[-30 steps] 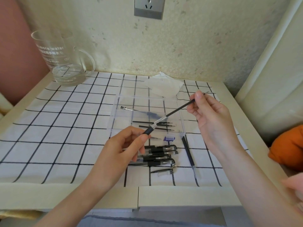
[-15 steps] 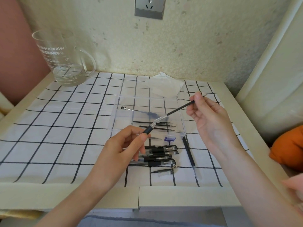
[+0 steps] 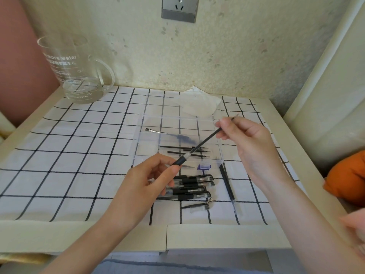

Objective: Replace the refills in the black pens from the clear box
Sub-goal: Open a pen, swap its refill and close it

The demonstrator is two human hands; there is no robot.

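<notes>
My left hand (image 3: 146, 182) grips a pen barrel (image 3: 180, 160) by its black grip section, tilted up to the right. My right hand (image 3: 246, 139) pinches a thin black refill (image 3: 207, 139) whose lower end sits inside the barrel's clear part; its tip pokes out above my fingers. Both hover over the clear box (image 3: 217, 153), which holds a few black refills (image 3: 185, 150) and a metal-tipped refill (image 3: 154, 131). A pile of black pens (image 3: 194, 186) lies on the cloth in front of the box, partly hidden by my left hand.
A loose black refill (image 3: 227, 184) and a pen tip piece (image 3: 197, 206) lie right of the pile. A small purple clip (image 3: 204, 167) sits by the box. A glass jug (image 3: 73, 76) stands back left, a white tissue (image 3: 197, 104) behind the box, an orange object (image 3: 345, 178) at right.
The refill has slid a little deeper into the barrel as my right hand moved slightly left and down. My left hand has barely moved.
</notes>
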